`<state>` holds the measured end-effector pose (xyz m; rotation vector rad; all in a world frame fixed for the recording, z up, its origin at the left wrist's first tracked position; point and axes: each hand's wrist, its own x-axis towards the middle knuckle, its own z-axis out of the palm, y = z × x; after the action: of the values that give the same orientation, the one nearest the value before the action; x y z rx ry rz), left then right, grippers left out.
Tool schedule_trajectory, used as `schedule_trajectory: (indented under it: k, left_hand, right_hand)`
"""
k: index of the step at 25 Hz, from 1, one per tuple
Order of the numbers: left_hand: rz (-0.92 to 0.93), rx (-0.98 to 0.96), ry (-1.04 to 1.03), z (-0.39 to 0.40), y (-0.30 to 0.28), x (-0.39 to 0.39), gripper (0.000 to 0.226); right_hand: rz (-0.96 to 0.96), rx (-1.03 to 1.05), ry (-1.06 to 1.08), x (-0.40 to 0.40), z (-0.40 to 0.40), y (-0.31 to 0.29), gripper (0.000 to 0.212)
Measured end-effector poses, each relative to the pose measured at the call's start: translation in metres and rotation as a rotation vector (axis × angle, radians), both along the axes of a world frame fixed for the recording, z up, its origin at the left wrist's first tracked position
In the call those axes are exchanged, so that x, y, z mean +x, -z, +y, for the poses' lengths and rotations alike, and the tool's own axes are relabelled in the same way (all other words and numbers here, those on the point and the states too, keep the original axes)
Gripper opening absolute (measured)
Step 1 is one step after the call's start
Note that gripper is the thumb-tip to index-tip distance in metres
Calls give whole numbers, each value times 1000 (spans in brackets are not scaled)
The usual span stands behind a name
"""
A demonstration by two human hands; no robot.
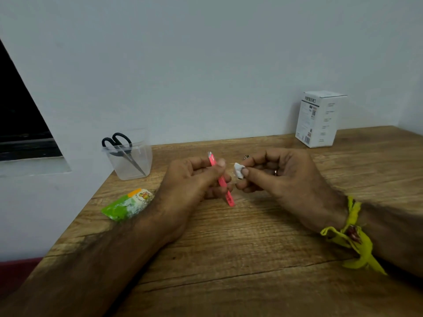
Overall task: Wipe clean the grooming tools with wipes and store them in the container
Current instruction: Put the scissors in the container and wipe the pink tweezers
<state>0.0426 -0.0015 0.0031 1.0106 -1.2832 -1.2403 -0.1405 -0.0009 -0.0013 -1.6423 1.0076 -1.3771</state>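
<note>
At frame centre, pink tweezers (221, 179) are gripped in the curled fingers of the left hand (194, 181). A wipe (238, 170) is pinched by the right hand (281, 177). Scissors (123, 149) are stored in the container (130, 160), centre left.

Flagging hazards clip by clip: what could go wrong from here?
1. The left hand grips the pink tweezers mid-shaft only; wiping pressure could slip them onto the table.
2. The right hand pinches a tiny wipe; it may drop or miss the tip.
3. The scissors lean in the container; adding tweezers might snag.
</note>
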Motion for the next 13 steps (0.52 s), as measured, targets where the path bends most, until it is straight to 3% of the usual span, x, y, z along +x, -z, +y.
schedule_trajectory:
  k: [5,13]
  left_hand:
    - [-66,-74,90,2,1,-1,24]
    - [-22,-61,196,3,3,-1,20]
  right_hand:
    - [-34,-74,121,-1,0,-2,4]
    - [137,-458,261,1,1,2,9]
